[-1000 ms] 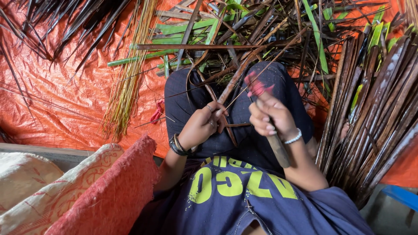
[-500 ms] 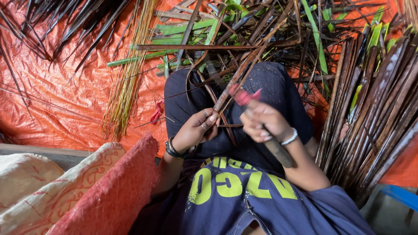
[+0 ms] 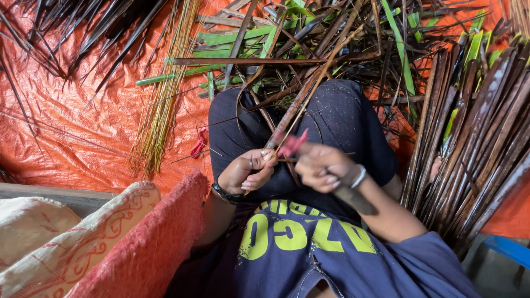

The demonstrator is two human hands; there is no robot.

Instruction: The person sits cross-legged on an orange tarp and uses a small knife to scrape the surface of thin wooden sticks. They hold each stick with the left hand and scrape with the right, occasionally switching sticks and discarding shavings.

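A big orange tarp (image 3: 83, 110) catches the scraps. Dry brown palm stalks (image 3: 475, 143) lie piled beside the lap. The left hand (image 3: 249, 172) pinches one long leaf rib (image 3: 306, 94) steady. The right hand (image 3: 324, 168) curls tight round a red-tipped knife (image 3: 294, 142), which touches the rib.

An orange tarp (image 3: 83, 110) covered the floor (creased and brightly lit), with a red cushion (image 3: 149, 248) at its near edge.
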